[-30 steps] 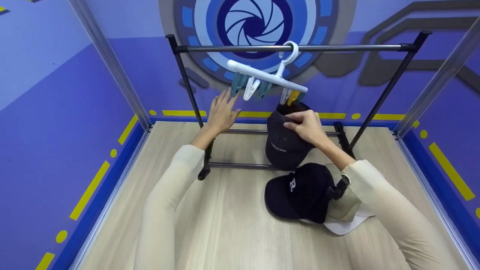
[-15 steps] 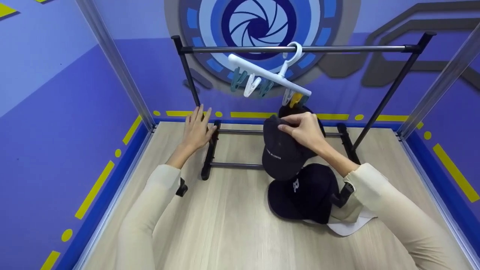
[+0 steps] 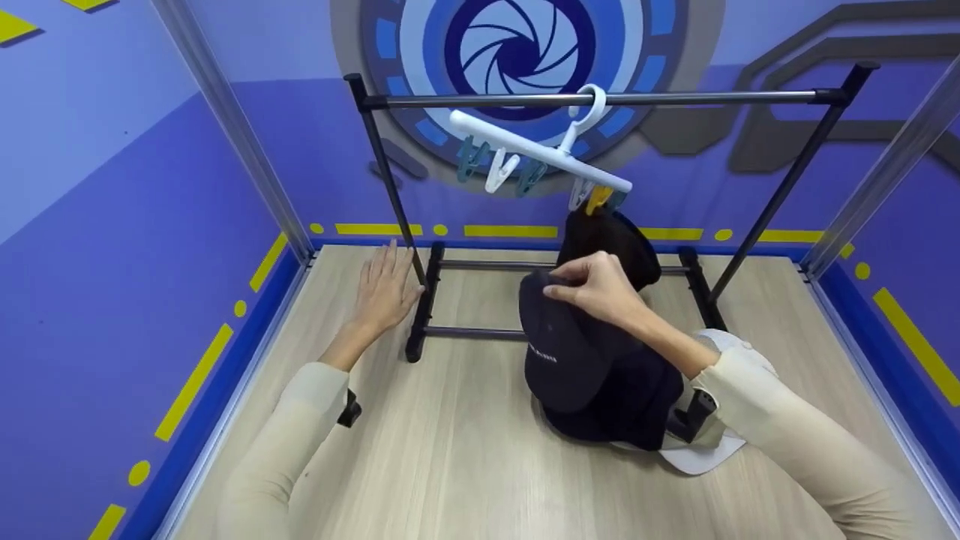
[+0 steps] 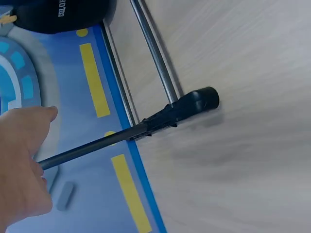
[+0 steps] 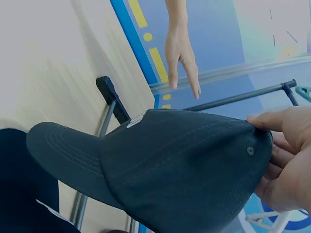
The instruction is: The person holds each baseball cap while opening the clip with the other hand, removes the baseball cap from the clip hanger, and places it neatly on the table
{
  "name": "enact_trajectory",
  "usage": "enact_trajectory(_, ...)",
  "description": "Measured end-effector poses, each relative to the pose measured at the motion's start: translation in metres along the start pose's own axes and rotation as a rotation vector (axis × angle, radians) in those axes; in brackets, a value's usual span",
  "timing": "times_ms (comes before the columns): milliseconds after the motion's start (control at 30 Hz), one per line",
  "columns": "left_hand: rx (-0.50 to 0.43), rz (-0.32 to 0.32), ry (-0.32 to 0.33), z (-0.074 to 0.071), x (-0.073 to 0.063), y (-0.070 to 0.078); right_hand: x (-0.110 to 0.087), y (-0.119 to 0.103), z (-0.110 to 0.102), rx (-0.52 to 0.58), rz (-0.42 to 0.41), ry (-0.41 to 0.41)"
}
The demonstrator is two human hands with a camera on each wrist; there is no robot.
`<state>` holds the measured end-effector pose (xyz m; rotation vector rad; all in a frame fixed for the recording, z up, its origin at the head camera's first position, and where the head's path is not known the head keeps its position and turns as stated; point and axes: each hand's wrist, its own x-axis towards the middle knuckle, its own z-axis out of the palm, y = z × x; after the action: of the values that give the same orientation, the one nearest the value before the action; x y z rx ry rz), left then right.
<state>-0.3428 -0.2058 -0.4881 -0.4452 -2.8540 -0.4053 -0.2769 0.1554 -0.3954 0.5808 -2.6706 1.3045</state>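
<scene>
My right hand [image 3: 600,289] pinches a dark grey baseball cap [image 3: 562,360] by the top of its crown, thumb on one side and fingers on the other. The cap hangs tilted, brim low, over a black cap [image 3: 637,409] on the floor panel, hiding much of it. In the right wrist view the cap [image 5: 184,160] shows its stitched brim and crown. My left hand [image 3: 386,289], fingers straight and holding nothing, is beside the left post of a garment rack [image 3: 386,165]. Behind the right hand, another black cap [image 3: 611,244] hangs from a yellow clip [image 3: 598,199].
A white hanger [image 3: 540,150] with several clips hangs tilted from the rack's top bar [image 3: 690,98]. Beside the black cap on the floor, a pale cap [image 3: 697,454] shows its light brim under the right forearm. Blue panel walls [image 3: 135,202] stand at the sides and back.
My right hand has brought the grey cap down and toward me, away from the hanging cap. My left hand has moved left and down from the hanger's clips to beside the rack's post.
</scene>
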Motion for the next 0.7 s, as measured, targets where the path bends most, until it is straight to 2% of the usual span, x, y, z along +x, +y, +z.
enact_trajectory(100, -0.021, -0.021, -0.016, 0.006, -0.003, 0.001, -0.004, 0.002, 0.004, 0.001, 0.032, -0.024)
enact_trajectory(233, -0.04, -0.014, -0.009, 0.01, -0.004, 0.002, -0.01, 0.006, 0.009, 0.051, 0.117, -0.041)
enact_trajectory(367, -0.07, 0.0, -0.002, 0.013, -0.001, 0.002, -0.019, 0.014, 0.013, 0.171, 0.221, -0.06)
enact_trajectory(500, -0.087, -0.02, -0.006, 0.019, 0.004, 0.001, -0.028, 0.023, 0.018, 0.301, 0.296, -0.095)
enact_trajectory(600, -0.071, -0.036, -0.03, 0.021, 0.006, 0.0, -0.031, 0.031, 0.021, 0.394, 0.349, -0.128)
enact_trajectory(700, -0.027, -0.024, -0.053, 0.023, 0.007, 0.0, -0.034, 0.038, 0.023, 0.478, 0.395, -0.143)
